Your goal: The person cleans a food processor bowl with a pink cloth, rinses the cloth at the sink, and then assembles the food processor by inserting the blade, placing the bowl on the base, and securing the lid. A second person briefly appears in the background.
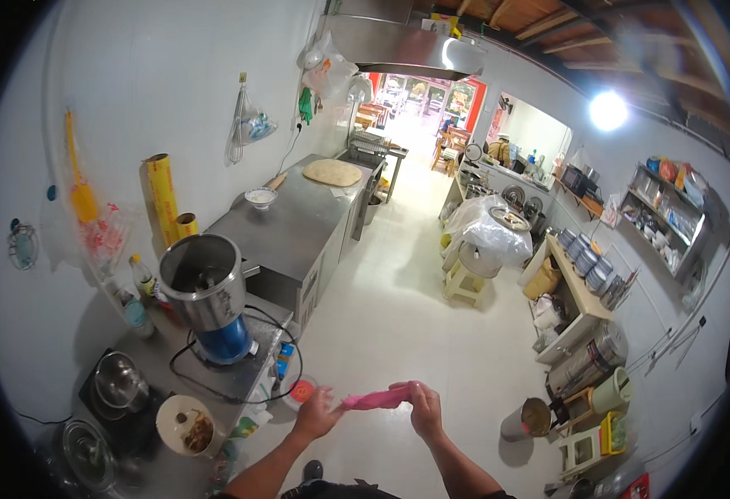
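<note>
We pinch a pink cloth [376,400] at both ends, left hand [318,413] and right hand [424,407] apart; left of our grip stands a metal machine [215,303].

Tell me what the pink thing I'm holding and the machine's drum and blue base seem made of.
Pink thing: pliable, fairly matte, perhaps fabric or rubber; it bunches and creases. Drum: shiny, probably stainless steel, judging by silvery reflections. Blue base: glossy, painted metal or plastic; highlights fit both.

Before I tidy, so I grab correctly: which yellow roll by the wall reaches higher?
The left roll: its top rises well above that of the right roll.
</note>
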A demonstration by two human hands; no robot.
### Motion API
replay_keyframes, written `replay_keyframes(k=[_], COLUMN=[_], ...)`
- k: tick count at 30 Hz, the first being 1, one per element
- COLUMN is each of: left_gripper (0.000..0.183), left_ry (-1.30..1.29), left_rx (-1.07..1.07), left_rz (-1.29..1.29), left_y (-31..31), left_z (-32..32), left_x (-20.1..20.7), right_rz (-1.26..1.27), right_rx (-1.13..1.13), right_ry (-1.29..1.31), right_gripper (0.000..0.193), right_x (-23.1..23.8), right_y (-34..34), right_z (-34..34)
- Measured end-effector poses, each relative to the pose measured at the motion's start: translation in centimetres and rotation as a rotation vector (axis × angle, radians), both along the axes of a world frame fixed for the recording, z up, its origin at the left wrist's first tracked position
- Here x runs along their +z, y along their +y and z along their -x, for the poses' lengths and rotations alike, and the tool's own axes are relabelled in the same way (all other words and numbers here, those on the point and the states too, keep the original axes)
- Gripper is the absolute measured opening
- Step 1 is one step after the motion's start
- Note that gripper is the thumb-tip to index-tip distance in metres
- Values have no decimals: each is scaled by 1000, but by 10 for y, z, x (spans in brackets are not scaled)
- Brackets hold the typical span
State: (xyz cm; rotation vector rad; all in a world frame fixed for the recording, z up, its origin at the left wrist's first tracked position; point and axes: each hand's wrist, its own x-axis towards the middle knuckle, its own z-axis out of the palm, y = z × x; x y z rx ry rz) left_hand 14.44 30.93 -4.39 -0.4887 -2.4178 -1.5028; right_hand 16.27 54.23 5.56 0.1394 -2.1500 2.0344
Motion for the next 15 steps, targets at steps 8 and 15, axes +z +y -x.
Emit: replay_keyframes(k=[8,15], left_gripper=[25,22], left_ry=[-164,-173], left_rx=[-634,-862], left_rz=[-96,444], left_y=[101,149], left_z=[195,357], left_x=[80,45], right_rz=[-341,-376], right_rx=[-228,-283], right_ry=[26,-4], right_gripper=[34,38], right_x=[38,-20], right_y=[67,163], right_z=[156,286])
